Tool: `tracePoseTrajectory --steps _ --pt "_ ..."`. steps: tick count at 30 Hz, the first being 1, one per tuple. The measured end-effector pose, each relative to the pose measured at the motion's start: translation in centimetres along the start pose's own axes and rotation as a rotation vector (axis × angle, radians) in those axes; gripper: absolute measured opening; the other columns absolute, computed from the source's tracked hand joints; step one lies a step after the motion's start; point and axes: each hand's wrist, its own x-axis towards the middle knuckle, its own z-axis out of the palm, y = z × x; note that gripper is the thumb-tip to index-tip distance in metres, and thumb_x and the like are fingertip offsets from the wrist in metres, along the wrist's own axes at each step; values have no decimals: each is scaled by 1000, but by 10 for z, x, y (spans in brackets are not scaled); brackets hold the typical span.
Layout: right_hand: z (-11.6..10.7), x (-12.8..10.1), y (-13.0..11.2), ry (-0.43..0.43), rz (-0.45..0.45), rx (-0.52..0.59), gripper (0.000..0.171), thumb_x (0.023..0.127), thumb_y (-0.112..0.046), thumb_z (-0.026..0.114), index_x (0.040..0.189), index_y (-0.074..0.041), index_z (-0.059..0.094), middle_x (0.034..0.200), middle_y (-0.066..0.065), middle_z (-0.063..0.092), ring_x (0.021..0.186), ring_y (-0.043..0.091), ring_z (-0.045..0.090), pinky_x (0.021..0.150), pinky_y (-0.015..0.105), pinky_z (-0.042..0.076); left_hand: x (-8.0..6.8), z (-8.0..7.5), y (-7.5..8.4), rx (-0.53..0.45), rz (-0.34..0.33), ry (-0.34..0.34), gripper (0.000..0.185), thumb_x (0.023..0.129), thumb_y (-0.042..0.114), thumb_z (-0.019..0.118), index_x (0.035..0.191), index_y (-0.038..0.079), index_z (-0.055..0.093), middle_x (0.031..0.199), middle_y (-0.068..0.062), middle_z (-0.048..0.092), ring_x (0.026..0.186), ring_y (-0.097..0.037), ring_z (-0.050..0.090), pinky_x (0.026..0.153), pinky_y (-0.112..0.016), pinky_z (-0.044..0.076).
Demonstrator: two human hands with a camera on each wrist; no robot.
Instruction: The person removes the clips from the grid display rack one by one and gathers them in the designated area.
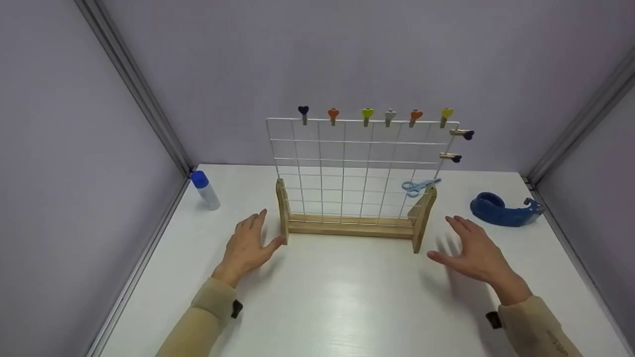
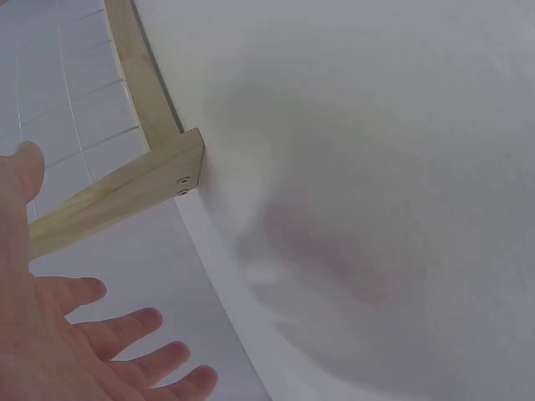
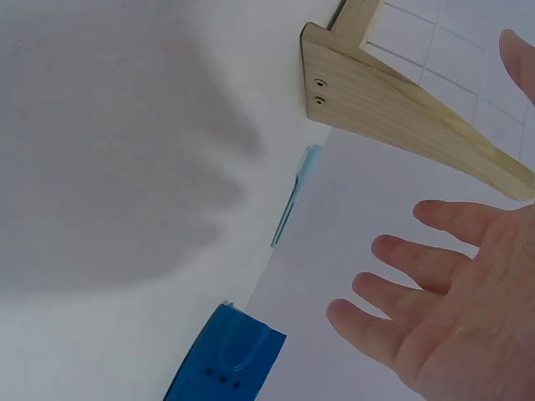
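Note:
A white wire grid [image 1: 342, 168] stands upright in a wooden stand [image 1: 349, 229] on the white table. Several heart-topped clothespins, such as a yellow-green clothespin [image 1: 367, 115], line its top edge, and two dark-hearted clothespins sit on its right edge. My left hand [image 1: 246, 248] hovers beside the stand's left foot, fingers spread and holding nothing; whether the thumb touches the wood I cannot tell. On the other side my right hand [image 1: 474, 253] is held apart from the right foot, fingers extended, palm toward the stand. Both wrist views show straight fingers with nothing between them.
Light-blue scissors [image 1: 419, 187] lie behind the grid's right side. A blue tape dispenser [image 1: 506, 213] is at the right edge of the table. Toward the back left stands a white bottle with a blue cap [image 1: 204, 190]. Grey walls enclose the table's back and sides.

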Motion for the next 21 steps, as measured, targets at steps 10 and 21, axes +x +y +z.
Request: tracePoseTrajectory --steps 10,21 --pt "-26 3 -16 -13 -68 65 80 96 -53 85 151 1 66 156 32 65 141 57 63 117 76 54 8 -6 10 -157 -32 11 85 108 53 70 173 7 40 172 -25 51 158 -49 50 133 -66 44" --pt "-41 5 -44 -94 -87 208 59 96 -37 90 140 0 76 137 24 79 125 47 75 107 66 66 15 -4 12 -403 -29 24 68 111 35 71 167 5 48 166 -24 57 152 -46 58 125 -63 54"
